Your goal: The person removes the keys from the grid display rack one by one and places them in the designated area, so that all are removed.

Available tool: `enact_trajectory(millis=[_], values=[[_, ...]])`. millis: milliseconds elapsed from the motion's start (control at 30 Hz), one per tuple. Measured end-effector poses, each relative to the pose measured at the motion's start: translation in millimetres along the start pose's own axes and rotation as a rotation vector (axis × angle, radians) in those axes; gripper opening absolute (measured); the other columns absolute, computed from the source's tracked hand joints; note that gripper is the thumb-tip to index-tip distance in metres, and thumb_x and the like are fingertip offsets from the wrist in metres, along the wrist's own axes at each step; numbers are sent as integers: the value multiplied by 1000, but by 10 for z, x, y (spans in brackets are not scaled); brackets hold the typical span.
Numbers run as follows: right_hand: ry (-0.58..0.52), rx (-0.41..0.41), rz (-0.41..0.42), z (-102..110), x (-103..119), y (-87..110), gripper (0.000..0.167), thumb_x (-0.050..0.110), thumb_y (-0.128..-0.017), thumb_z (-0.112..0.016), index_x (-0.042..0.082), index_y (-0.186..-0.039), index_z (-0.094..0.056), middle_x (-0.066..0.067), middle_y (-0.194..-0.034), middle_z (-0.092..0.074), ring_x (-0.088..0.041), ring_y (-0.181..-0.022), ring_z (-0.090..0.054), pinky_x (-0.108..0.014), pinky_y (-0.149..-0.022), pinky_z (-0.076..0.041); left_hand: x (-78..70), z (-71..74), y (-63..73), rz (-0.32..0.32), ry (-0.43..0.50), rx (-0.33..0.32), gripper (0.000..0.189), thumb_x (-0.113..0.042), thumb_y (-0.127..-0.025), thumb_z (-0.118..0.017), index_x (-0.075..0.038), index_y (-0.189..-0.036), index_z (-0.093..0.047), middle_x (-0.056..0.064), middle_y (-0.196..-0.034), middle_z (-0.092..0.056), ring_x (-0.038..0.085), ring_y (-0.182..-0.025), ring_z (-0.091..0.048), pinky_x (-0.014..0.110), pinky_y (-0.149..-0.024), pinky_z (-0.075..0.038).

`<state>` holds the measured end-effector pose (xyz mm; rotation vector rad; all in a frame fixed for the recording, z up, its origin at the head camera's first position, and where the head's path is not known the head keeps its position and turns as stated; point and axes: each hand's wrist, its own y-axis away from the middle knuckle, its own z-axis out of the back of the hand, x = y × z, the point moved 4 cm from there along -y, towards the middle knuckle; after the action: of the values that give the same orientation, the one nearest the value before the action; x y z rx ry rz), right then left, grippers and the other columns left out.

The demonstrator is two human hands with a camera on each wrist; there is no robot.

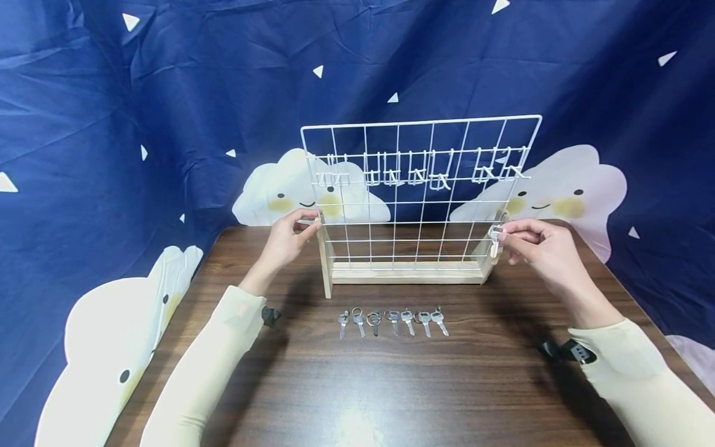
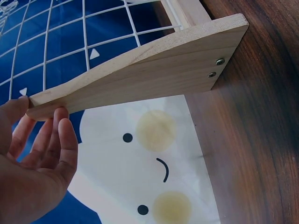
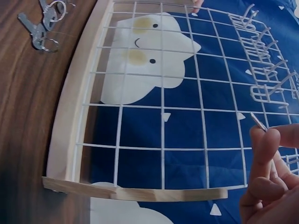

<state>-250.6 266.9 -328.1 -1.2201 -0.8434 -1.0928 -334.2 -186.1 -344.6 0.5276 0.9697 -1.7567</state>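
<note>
A white wire grid rack (image 1: 419,222) stands upright in a wooden base on the table, with several white wire hooks (image 1: 440,179) hung along its upper part. My left hand (image 1: 286,242) pinches the top of the rack's left wooden side piece (image 2: 140,70) between thumb and fingers. At the rack's right side my right hand (image 1: 539,248) holds a silver key (image 1: 494,239) between thumb and fingertips, the key hanging down in the head view. In the right wrist view only a thin edge of that key (image 3: 258,121) shows above the fingertips.
In front of the rack, several silver keys with rings (image 1: 393,320) lie in a row on the brown wooden table (image 1: 313,379). A dark blue cloth (image 1: 195,112) with white clouds and triangles hangs behind and on the left.
</note>
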Motion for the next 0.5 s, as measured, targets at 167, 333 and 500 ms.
enact_trajectory(millis=[167, 333, 500], values=[[134, 16, -59, -22, -93, -4, 7, 9, -92, -71, 11, -99, -69, 18, -76, -73, -7, -53, -62, -20, -48, -49, -15, -3, 8, 18, -3, 0, 31, -23, -96, -68, -9, -123, -67, 15, -121, -70, 33, -98, -71, 39, -79, -60], [189, 30, -101, -49, -169, 5, 10, 13, -92, -72, 10, -101, -68, 19, -73, -73, -8, -51, -62, -21, -45, -45, -30, -5, 14, 30, -7, 0, 31, -24, -96, -68, -9, -123, -67, 15, -121, -70, 32, -96, -71, 36, -74, -59], [206, 58, -109, -96, -221, 25, 14, 15, -93, -72, 6, -102, -68, 20, -75, -73, -8, -52, -63, -21, -49, -48, -28, -5, 12, 20, -8, -5, 30, -23, -96, -68, -9, -123, -67, 14, -121, -70, 32, -95, -71, 36, -75, -59]])
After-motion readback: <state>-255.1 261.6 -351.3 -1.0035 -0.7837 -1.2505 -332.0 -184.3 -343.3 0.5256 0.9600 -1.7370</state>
